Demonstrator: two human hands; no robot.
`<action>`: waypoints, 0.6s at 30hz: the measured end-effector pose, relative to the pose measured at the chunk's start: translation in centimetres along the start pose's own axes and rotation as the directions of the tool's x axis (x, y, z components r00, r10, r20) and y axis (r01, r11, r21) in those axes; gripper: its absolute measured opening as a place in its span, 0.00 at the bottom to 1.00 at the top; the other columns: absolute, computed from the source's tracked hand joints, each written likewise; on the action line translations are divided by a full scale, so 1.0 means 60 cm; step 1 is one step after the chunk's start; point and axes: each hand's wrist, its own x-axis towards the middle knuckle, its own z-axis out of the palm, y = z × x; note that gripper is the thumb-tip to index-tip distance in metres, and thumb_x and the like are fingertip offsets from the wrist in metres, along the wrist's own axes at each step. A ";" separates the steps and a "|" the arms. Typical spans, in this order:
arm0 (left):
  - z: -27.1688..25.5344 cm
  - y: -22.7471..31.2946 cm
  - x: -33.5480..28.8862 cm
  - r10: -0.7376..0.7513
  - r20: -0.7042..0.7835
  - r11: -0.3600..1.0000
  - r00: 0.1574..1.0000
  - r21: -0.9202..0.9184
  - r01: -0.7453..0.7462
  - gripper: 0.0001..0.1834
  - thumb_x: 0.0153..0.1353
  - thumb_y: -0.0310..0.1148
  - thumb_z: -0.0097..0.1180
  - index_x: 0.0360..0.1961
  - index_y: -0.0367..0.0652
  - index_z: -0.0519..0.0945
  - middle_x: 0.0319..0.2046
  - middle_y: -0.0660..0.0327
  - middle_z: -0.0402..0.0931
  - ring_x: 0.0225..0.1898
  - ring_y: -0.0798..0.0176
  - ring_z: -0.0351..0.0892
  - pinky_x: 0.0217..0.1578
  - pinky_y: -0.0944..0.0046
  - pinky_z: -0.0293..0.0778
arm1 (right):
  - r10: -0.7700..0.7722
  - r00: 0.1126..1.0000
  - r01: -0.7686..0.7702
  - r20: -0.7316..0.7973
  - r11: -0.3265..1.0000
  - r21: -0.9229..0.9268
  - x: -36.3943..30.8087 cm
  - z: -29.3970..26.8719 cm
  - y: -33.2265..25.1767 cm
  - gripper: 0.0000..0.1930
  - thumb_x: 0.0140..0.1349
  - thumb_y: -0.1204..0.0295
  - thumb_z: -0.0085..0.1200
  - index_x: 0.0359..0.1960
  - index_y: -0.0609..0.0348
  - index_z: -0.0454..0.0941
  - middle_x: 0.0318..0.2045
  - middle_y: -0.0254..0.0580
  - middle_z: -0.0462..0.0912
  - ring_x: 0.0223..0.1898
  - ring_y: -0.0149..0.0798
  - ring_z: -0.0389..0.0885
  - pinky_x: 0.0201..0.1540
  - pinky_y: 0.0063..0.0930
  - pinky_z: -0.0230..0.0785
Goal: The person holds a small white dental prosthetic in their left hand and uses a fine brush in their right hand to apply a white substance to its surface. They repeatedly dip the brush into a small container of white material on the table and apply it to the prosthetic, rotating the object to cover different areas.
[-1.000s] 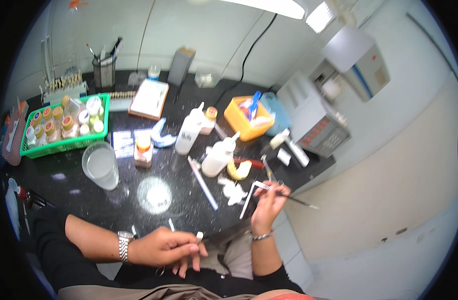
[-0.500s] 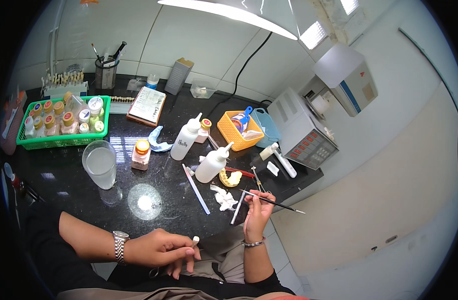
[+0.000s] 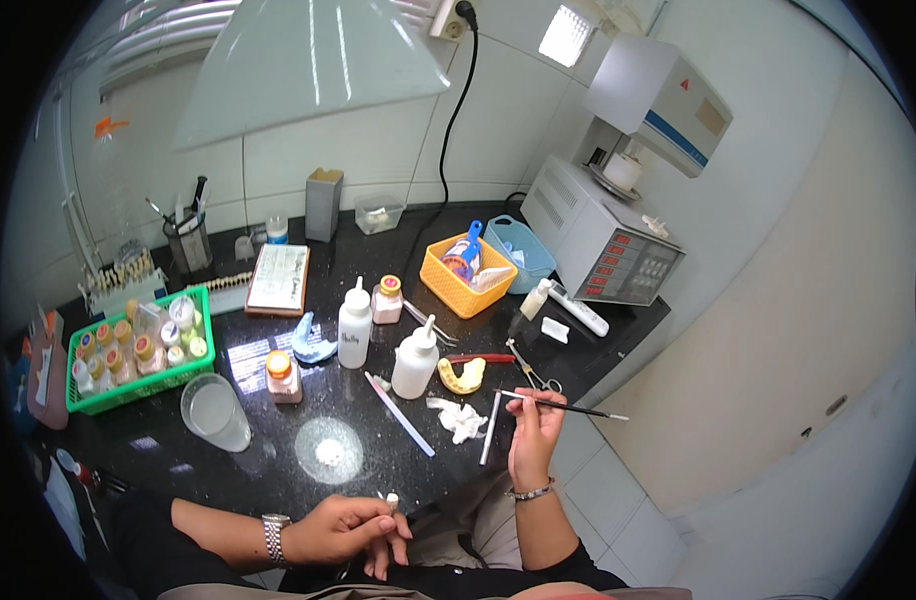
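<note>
My left hand [image 3: 340, 527] is closed over my lap, below the table's front edge. Pinched in its fingertips is a small whitish tooth-shaped piece [image 3: 393, 499], mostly covered by the fingers. My right hand [image 3: 534, 446] is raised at the table's front right, its fingers closed around a thin dark-handled brush [image 3: 583, 410]. The brush lies nearly level, its fine tip pointing left. Near that tip are a slim silvery rod [image 3: 490, 430], a crumpled white tissue [image 3: 460, 420] and a yellowish dental cast [image 3: 463, 376]. A white squeeze bottle [image 3: 415, 365] stands behind the tissue.
On the black table [image 3: 278, 450] are a glass of cloudy liquid [image 3: 216, 412], a green basket of jars [image 3: 143, 396], another squeeze bottle [image 3: 355, 330] and a blue dental tray [image 3: 313, 342]. Scissor-like forceps [image 3: 530, 370], a yellow basket [image 3: 468, 295] and a dental furnace [image 3: 608, 235] stand right.
The view has tilted upward, so the lamp and wall show more. Both hands keep their grips, the left on the small piece, the right on the brush.
</note>
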 end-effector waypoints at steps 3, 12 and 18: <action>-0.003 0.001 0.002 -0.023 0.003 1.000 1.000 0.005 0.023 0.14 0.67 0.32 0.32 0.42 0.32 0.67 0.33 0.53 0.76 0.25 0.67 0.78 0.25 0.73 0.73 | -0.017 0.999 0.014 -0.027 0.994 -0.108 0.003 0.001 -0.008 0.07 0.60 0.80 0.42 0.39 0.58 0.60 0.37 0.45 0.73 0.32 0.29 0.73 0.41 0.23 0.69; -0.011 -0.006 0.009 -0.002 0.041 0.998 0.999 0.056 -0.001 0.13 0.67 0.32 0.32 0.39 0.33 0.67 0.33 0.51 0.76 0.27 0.65 0.79 0.26 0.72 0.73 | 0.011 1.000 -0.011 0.002 0.996 -0.091 0.004 -0.004 -0.001 0.08 0.60 0.80 0.42 0.40 0.58 0.60 0.37 0.46 0.74 0.31 0.29 0.74 0.39 0.22 0.69; -0.008 -0.006 0.005 -0.020 0.045 0.999 0.999 0.043 0.018 0.12 0.67 0.31 0.33 0.39 0.34 0.67 0.33 0.52 0.76 0.26 0.64 0.79 0.26 0.72 0.73 | 0.018 0.999 -0.015 0.041 0.998 -0.060 0.005 -0.005 -0.001 0.08 0.60 0.80 0.43 0.39 0.57 0.60 0.37 0.46 0.73 0.32 0.30 0.73 0.40 0.23 0.69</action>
